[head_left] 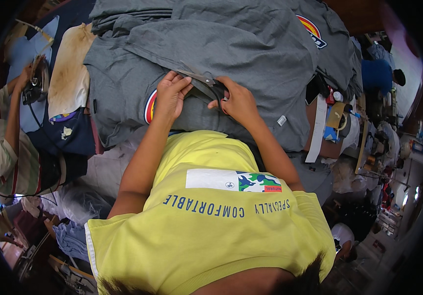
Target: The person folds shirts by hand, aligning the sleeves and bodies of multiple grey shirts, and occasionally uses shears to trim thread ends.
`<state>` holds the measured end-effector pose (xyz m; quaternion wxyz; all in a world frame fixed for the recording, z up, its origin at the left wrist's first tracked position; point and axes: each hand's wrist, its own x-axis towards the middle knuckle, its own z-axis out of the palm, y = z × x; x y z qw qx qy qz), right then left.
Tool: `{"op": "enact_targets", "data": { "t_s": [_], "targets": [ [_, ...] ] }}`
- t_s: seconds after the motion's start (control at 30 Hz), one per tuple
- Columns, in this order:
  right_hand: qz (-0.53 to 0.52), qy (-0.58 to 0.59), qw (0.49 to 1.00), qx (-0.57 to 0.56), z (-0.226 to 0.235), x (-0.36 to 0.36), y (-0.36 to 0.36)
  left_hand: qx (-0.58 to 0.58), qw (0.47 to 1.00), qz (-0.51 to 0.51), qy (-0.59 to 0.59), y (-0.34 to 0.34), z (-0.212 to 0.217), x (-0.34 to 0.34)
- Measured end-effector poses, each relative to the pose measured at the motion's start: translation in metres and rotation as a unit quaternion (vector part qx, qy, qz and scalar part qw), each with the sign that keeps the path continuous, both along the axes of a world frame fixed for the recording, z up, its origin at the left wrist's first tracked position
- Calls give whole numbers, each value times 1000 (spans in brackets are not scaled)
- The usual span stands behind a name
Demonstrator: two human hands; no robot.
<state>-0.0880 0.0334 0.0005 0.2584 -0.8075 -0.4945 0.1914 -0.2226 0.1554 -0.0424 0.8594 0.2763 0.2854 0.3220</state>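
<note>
Grey T-shirts point(211, 49) lie heaped before me, with a red, yellow and white print partly showing by my left wrist. My right hand point(241, 102) is closed around the handles of a pair of scissors point(197, 77). Their blades point left and lie beside the fingertips of my left hand point(172, 96). That hand is closed in a pinch on an edge of the grey cloth, close to the blades. Whether the blades touch cloth I cannot tell.
At the left, another person's hand point(24, 76) holds an iron point(36, 84) beside a stained tan pad point(70, 69). A white paper strip point(317, 129) and a tape roll point(341, 121) lie at the right. Other people are farther off on the right.
</note>
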Motion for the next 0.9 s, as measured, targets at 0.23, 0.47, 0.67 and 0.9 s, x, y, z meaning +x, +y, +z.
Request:
{"op": "enact_targets", "data": {
  "t_s": [0.23, 0.47, 0.67, 0.9],
  "targets": [
    [-13, 40, 999, -22, -14, 4, -9, 2, 1000, -3, 3, -1, -3, -2],
    [-10, 5, 1000, 4, -3, -5, -3, 8, 1000, -8, 11, -1, -1, -5],
    [1, 29, 999, -29, -12, 1, -5, 13, 1000, -6, 7, -2, -1, -4],
    [-46, 69, 996, -41, -6, 2, -22, 8, 1000, -7, -3, -1, -2, -4]
  ]
}}
